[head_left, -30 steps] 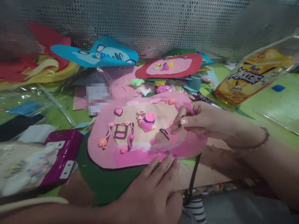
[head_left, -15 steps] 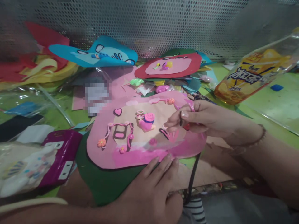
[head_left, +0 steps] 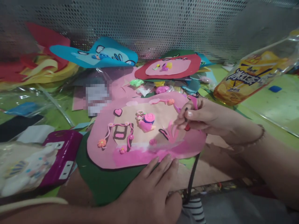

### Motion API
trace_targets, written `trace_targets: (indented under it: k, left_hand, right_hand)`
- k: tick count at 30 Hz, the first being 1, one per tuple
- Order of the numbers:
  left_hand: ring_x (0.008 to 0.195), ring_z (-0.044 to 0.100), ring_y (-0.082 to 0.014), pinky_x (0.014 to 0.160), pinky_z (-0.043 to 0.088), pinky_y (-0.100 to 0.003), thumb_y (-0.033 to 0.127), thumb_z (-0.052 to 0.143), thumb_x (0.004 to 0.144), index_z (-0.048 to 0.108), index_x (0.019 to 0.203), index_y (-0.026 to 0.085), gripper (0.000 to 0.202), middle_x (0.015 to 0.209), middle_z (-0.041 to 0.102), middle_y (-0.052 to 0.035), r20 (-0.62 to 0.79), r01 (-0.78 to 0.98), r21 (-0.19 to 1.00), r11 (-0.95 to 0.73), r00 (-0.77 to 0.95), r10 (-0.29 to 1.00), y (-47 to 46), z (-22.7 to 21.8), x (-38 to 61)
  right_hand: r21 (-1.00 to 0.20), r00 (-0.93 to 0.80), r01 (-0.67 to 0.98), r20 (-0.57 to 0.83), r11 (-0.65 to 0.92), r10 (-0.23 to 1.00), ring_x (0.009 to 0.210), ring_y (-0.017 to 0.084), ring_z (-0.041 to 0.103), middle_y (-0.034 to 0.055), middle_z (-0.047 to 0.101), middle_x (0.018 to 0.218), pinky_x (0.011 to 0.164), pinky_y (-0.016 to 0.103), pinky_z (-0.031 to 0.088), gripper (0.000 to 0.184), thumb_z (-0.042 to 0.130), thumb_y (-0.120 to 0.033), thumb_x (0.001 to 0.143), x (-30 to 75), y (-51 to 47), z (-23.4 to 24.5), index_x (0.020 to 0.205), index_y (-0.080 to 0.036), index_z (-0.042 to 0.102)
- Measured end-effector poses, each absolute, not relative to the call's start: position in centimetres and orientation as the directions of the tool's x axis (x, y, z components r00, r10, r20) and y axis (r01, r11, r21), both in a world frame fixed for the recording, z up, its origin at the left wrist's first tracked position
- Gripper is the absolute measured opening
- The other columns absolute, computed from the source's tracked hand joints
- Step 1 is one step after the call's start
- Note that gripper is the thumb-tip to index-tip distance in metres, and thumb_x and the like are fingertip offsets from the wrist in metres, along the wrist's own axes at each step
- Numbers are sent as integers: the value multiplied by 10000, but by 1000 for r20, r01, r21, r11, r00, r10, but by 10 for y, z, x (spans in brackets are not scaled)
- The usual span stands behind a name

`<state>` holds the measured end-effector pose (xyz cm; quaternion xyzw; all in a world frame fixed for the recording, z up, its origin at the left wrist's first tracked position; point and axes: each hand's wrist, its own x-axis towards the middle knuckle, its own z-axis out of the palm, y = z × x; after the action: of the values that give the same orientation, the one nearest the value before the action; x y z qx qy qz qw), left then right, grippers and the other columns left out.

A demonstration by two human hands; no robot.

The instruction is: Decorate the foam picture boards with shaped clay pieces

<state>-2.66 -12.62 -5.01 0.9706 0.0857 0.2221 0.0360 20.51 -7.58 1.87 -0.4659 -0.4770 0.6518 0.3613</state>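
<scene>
A pink craft board [head_left: 140,149] with clay decorations lies in front of me on green felt [head_left: 105,183]. A small pink clay figure [head_left: 147,121] sits at its middle, a clay arch with flowers [head_left: 120,135] to the left, and a pink and black shape [head_left: 170,133] to the right. My left hand [head_left: 151,189] lies flat, fingers stretched, pressing the board's near edge. My right hand [head_left: 201,116] hovers over the board's right side, fingers pinched round a thin dark tool with a red tip [head_left: 186,119].
A tilted yellow drink bottle [head_left: 252,77] stands at right. A red board with pink centre [head_left: 170,67] and a blue cut-out [head_left: 98,56] lie behind, before a perforated metal wall [head_left: 149,25]. A magenta box [head_left: 63,152] and plastic packet [head_left: 21,168] sit at left.
My right hand has lifted off the pink and black shape and drawn back to the right, uncovering it. My left hand has stayed put.
</scene>
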Motion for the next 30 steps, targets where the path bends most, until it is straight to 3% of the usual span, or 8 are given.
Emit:
trace_targets:
  k: [5, 10, 15, 18, 22, 27, 30]
  left_hand:
    - [1191, 490, -323, 984, 403, -438, 118, 472, 802, 464, 693, 152, 114, 1200, 580, -201, 419, 148, 101, -984, 891, 177, -127, -51, -28]
    - [1174, 497, -348, 963, 422, -463, 88, 468, 795, 476, 691, 136, 115, 1197, 576, -221, 415, 147, 138, -979, 889, 192, -127, -52, -27]
    - [1167, 500, -359, 950, 431, -467, 90, 461, 805, 462, 670, 135, 142, 1189, 577, -230, 428, 132, 130, -983, 887, 176, -126, -50, -26]
    - [1170, 502, -349, 962, 422, -457, 93, 466, 798, 468, 675, 135, 131, 1198, 575, -221, 429, 140, 138, -980, 884, 187, -127, -51, -26]
    - [1189, 488, -336, 991, 391, -447, 94, 491, 787, 471, 682, 140, 117, 1200, 579, -205, 451, 155, 124, -980, 871, 195, -128, -55, -26]
    - [1198, 482, -329, 1009, 369, -435, 113, 490, 802, 460, 676, 147, 135, 1206, 576, -197, 455, 152, 95, -984, 872, 179, -128, -57, -27]
    - [1184, 494, -335, 989, 391, -445, 97, 463, 812, 462, 679, 141, 141, 1192, 582, -207, 450, 153, 115, -981, 872, 189, -128, -55, -27]
  right_hand:
    - [-959, -252, -72, -250, -276, 935, 843, 154, 666, 83, 698, 876, 324, 117, 161, 194, 640, -286, 816, 205, -75, 17, 971, -181, 691]
    - [-957, -234, -42, -269, -286, 934, 956, 171, 650, 98, 667, 1054, 315, 103, 207, 276, 537, -216, 871, 203, -76, 19, 1133, -195, 622]
    - [-948, -245, -60, -291, -314, 925, 913, 162, 656, 93, 658, 1062, 312, 114, 198, 209, 547, -228, 862, 201, -76, 21, 1046, -182, 636]
    - [-936, -270, -87, -306, -340, 913, 766, 125, 656, 60, 680, 873, 320, 117, 180, 141, 645, -278, 807, 202, -76, 19, 888, -163, 634]
    - [-919, -347, -155, -294, -363, 891, 536, 75, 578, -8, 616, 618, 308, 126, 110, 291, 783, -294, 662, 205, -74, 17, 682, -149, 532]
    - [-935, -326, -102, -291, -339, 900, 502, 67, 557, -15, 600, 604, 306, 133, 111, 345, 800, -342, 630, 204, -73, 16, 669, -147, 518]
    - [-962, -257, 58, -272, -267, 927, 518, 65, 568, 3, 640, 668, 329, 137, 216, 303, 758, -380, 674, 201, -73, 17, 732, -147, 572]
